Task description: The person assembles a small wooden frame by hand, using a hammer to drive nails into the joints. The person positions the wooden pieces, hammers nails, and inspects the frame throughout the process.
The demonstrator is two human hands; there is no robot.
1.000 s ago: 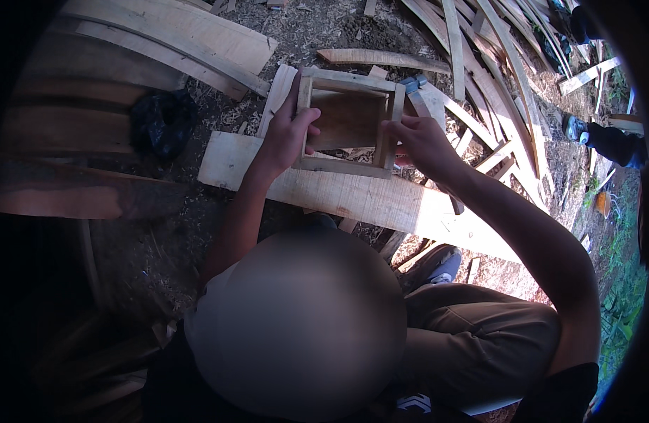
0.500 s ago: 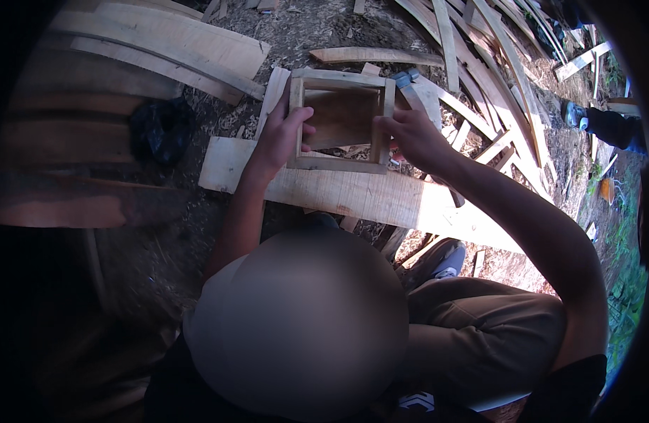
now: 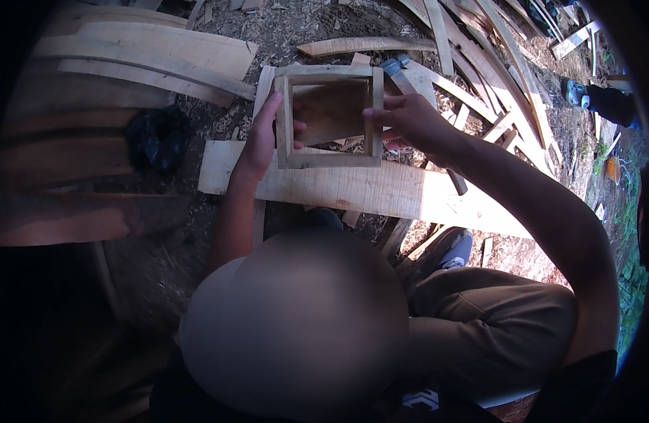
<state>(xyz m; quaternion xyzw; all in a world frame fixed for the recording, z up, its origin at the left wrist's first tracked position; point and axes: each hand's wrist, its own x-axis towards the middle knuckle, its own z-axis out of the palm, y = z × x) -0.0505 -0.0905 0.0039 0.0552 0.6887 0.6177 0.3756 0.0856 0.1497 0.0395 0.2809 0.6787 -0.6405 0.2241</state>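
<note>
Both hands hold a small rectangular wooden frame (image 3: 329, 161) up above the planks, its opening facing me. A darker wooden surface shows inside the opening. Around the left upright my left hand (image 3: 260, 144) is wrapped, thumb along the outer edge and fingertips showing inside. My right hand (image 3: 419, 125) grips the right upright, with the thumb on its front face and fingers behind. Just beyond the right hand lies a hammer (image 3: 395, 68); its metal head shows, and the hand covers part of its handle. Under the frame a broad pale plank (image 3: 338, 192) runs left to right.
Long boards (image 3: 148, 46) lie at the upper left, near a black plastic bag (image 3: 157, 137). Many thin wood strips (image 3: 511, 77) are heaped at the upper right. Wood shavings cover the ground. Another person's leg (image 3: 610, 106) shows at the far right.
The frame sits slightly farther left in the picture. My left thumb has shifted from the frame's inner side to the outer edge of the left upright. Both hands keep their hold.
</note>
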